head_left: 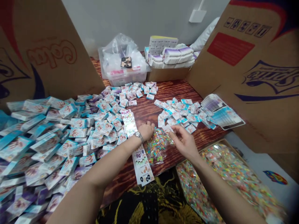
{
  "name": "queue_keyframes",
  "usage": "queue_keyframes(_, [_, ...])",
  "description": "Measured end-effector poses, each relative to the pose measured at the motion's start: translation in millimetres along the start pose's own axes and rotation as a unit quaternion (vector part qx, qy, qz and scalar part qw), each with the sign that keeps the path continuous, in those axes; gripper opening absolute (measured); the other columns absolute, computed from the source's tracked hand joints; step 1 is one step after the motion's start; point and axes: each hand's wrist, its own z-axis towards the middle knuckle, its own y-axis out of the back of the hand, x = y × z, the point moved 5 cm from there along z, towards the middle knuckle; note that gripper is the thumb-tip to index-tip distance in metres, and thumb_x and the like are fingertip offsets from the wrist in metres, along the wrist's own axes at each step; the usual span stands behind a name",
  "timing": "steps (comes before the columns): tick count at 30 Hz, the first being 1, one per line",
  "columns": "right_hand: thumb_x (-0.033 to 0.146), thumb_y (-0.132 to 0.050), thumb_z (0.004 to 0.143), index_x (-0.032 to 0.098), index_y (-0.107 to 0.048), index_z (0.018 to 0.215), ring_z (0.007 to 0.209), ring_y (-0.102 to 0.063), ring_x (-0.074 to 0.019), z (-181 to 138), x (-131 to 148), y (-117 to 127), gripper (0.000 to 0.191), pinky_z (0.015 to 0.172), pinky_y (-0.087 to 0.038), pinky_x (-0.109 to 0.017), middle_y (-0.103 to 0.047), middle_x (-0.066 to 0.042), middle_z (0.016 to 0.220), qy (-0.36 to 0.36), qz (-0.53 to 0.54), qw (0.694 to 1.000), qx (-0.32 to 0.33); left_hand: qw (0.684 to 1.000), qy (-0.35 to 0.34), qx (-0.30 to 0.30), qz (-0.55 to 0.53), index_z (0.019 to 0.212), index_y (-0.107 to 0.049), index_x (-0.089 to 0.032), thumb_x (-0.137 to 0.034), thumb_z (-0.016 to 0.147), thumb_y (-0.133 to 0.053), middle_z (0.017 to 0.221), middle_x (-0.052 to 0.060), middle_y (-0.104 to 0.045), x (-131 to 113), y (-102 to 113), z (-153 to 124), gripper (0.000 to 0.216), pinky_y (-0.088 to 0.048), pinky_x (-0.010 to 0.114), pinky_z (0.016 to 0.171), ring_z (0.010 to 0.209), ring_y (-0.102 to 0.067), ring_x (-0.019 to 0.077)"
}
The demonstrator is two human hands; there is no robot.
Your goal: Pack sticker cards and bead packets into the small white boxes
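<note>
My left hand [146, 130], with a wristwatch [138, 135] on its wrist, rests curled on the wooden table [168, 93] beside a clear bag of colourful small packets [157, 146]. Its fingertips are hidden, so any grip cannot be seen. Between the fingertips of my right hand [184, 143] is a small white box [167, 128], just above that bag. Long printed sheets [142, 165] lie under my left forearm, and another printed strip [129, 123] lies beyond my left hand. Many small white-and-blue boxes with a red hand print form a large heap [53, 140] on my left and a smaller one [177, 115] on my right.
A tray of shiny colourful packets [224, 177] sits at the near right. Fanned printed cards [225, 112] lie at the right. At the back stand a plastic bin [122, 65] and stacked white packs [170, 57]. Cardboard panels [257, 71] rise at both sides.
</note>
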Motion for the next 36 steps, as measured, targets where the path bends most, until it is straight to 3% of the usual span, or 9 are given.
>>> queue_keyframes(5, [0.039, -0.051, 0.088, 0.020, -0.060, 0.098, 0.077, -0.058, -0.0178, -4.8, -12.3, -2.2, 0.023, 0.072, -0.047, -0.029, -0.062, -0.004, 0.087, -0.006, 0.003, 1.000, 0.017, 0.992, 0.010, -0.025, -0.119, 0.100, -0.060, -0.014, -0.017, 0.077, -0.060, 0.099, 0.010, -0.060, 2.7, 20.8, 7.3, 0.023, -0.045, 0.036, 0.082, 0.093, -0.060, 0.0231])
queue_keyframes(10, [0.036, -0.049, 0.090, 0.020, -0.059, 0.097, 0.084, -0.059, -0.0184, -4.9, -4.5, -7.1, 0.020, 0.076, -0.046, -0.028, -0.063, -0.004, 0.091, 0.009, 0.043, 0.999, 0.021, 0.957, 0.006, -0.070, -0.281, 0.115, -0.048, -0.017, -0.026, 0.087, -0.045, 0.093, 0.007, -0.062, 2.8, 54.8, -27.5, 0.030, -0.049, 0.026, 0.064, 0.074, -0.061, 0.0137])
queue_keyframes(12, [0.035, -0.047, 0.091, 0.020, -0.058, 0.100, 0.085, -0.059, -0.0181, -2.7, -3.1, -11.1, 0.021, 0.075, -0.046, -0.027, -0.063, -0.004, 0.094, 0.010, 0.037, 0.999, 0.039, 0.925, 0.003, -0.083, -0.372, 0.112, -0.046, -0.019, -0.029, 0.087, -0.048, 0.098, 0.006, -0.061, 5.7, 64.8, -52.4, 0.027, -0.049, 0.025, 0.065, 0.075, -0.061, 0.0119])
queue_keyframes(14, [0.033, -0.043, 0.093, 0.019, -0.057, 0.104, 0.086, -0.060, -0.0178, 3.4, -5.3, -18.8, 0.022, 0.074, -0.045, -0.026, -0.064, -0.004, 0.095, 0.015, -0.035, 0.997, 0.068, 0.844, 0.012, -0.085, -0.529, 0.105, -0.048, -0.021, -0.029, 0.081, -0.060, 0.102, 0.005, -0.060, 9.9, 70.0, -78.6, 0.027, -0.049, 0.024, 0.066, 0.075, -0.059, 0.0107])
queue_keyframes(16, [0.028, -0.040, 0.093, 0.017, -0.057, 0.104, 0.085, -0.060, -0.0177, 14.2, -9.9, -31.2, 0.023, 0.074, -0.044, -0.026, -0.064, -0.006, 0.094, 0.022, -0.133, 0.985, 0.106, 0.786, 0.033, -0.074, -0.612, 0.100, -0.051, -0.020, -0.026, 0.075, -0.068, 0.104, 0.004, -0.060, 12.2, 69.7, -102.5, 0.030, -0.048, 0.022, 0.063, 0.072, -0.058, 0.0095])
queue_keyframes(22, [0.022, -0.043, 0.090, 0.017, -0.065, 0.092, 0.087, -0.059, -0.0195, 60.6, -17.5, -73.8, 0.022, 0.074, -0.039, -0.027, -0.065, -0.008, 0.089, 0.072, -0.265, 0.933, 0.231, 0.726, 0.097, -0.076, -0.677, 0.095, -0.057, -0.019, -0.024, 0.072, -0.073, 0.099, 0.002, -0.061, 19.4, 49.0, -152.2, 0.028, -0.047, 0.024, 0.070, 0.076, -0.059, 0.0110])
queue_keyframes(28, [0.022, -0.055, 0.081, 0.020, -0.070, 0.082, 0.082, -0.061, -0.0203, 97.8, -7.9, -90.1, 0.015, 0.065, -0.038, -0.026, -0.067, -0.007, 0.089, 0.152, -0.333, 0.845, 0.390, 0.708, 0.146, -0.112, -0.682, 0.091, -0.058, -0.018, -0.022, 0.066, -0.078, 0.101, 0.003, -0.060, 36.5, 33.8, -180.3, 0.032, -0.045, 0.023, 0.074, 0.083, -0.059, 0.0124])
queue_keyframes(33, [0.014, -0.060, 0.073, 0.018, -0.071, 0.078, 0.078, -0.062, -0.0198, 108.5, -4.6, -103.4, 0.013, 0.062, -0.039, -0.025, -0.069, -0.008, 0.088, 0.179, -0.365, 0.791, 0.457, 0.669, 0.160, -0.107, -0.718, 0.096, -0.057, -0.018, -0.024, 0.065, -0.078, 0.096, 0.003, -0.062, 33.1, 27.7, -187.5, 0.037, -0.046, 0.025, 0.076, 0.084, -0.060, 0.0144])
queue_keyframes(36, [0.017, -0.060, 0.075, 0.019, -0.069, 0.094, 0.082, -0.062, -0.0210, 105.7, -12.4, -111.3, 0.021, 0.065, -0.040, -0.026, -0.067, -0.008, 0.098, 0.198, -0.360, 0.778, 0.475, 0.656, 0.162, -0.102, -0.730, 0.100, -0.058, -0.018, -0.024, 0.065, -0.079, 0.102, 0.005, -0.062, 31.1, 23.5, -188.3, 0.041, -0.046, 0.027, 0.079, 0.088, -0.061, 0.0162])
